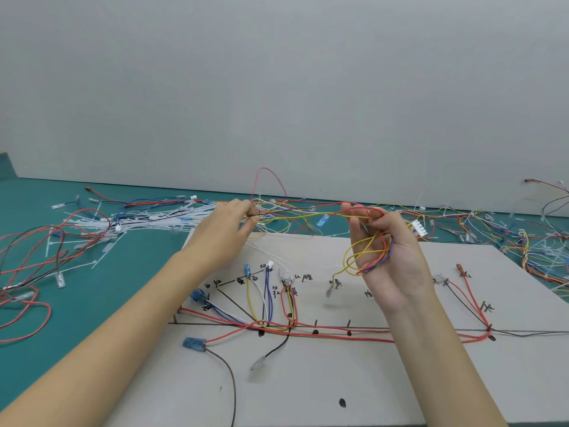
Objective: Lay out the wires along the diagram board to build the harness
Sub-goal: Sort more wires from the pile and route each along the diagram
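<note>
Plain pale grey wall (277, 87) behind, teal green worktop (147, 251) meeting its base, soft even light

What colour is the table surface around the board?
Teal green table, seen in the head view.

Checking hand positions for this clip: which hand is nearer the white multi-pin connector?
Right. The right hand, gripping a coil of coloured wires, sits directly beside the white multi-pin connector, at its left. The left hand is far left of it, pinching wires at the board's far edge.
</note>
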`<state>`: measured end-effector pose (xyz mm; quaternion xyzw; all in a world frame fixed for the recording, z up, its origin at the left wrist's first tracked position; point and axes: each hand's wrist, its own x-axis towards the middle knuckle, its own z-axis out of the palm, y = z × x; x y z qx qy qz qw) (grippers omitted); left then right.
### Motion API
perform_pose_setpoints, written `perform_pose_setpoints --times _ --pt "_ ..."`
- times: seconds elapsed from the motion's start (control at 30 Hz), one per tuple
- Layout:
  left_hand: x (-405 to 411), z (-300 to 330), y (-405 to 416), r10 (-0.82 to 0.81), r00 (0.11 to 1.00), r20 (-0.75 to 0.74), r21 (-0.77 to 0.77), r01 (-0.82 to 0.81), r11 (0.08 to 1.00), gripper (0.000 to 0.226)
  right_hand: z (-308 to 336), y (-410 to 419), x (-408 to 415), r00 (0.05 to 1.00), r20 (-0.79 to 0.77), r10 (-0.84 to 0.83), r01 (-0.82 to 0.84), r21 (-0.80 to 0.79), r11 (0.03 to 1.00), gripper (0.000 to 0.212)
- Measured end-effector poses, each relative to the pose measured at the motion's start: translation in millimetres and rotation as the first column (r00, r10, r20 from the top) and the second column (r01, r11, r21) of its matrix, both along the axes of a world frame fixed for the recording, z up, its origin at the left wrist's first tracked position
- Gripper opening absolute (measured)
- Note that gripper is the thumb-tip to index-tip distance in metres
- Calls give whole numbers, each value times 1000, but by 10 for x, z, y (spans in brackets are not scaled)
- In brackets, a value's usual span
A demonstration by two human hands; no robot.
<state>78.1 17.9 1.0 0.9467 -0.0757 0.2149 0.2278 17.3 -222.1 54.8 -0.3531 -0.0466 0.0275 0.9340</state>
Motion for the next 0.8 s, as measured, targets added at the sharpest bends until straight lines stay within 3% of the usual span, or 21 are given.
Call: perform_pose_setpoints --times 0.17,0.3,0.57,0.7,0.8 --pt "-14 14 -26 -158 987 -22 -178 152 972 10 16 -46 -5 1000 -17 21 -20 69 997 40" --pt "-12 5 -36 -182 981 -65 -260 159 952 10 -2 -64 -2 986 -59 157 -144 180 973 19" --pt "-24 -43 -39 -182 982 -48 -176 172 969 19 -99 -73 43 983 -65 173 -166 93 982 16" --pt "-8 -53 -15 -114 990 -78 -192 98 977 16 -119 -63 61 988 -62 138 -135 48 990 16" --pt "-14 -15 -3 11 995 -96 -71 -18 997 13 -126 -37 56 992 -66 106 -107 -13 994 17"
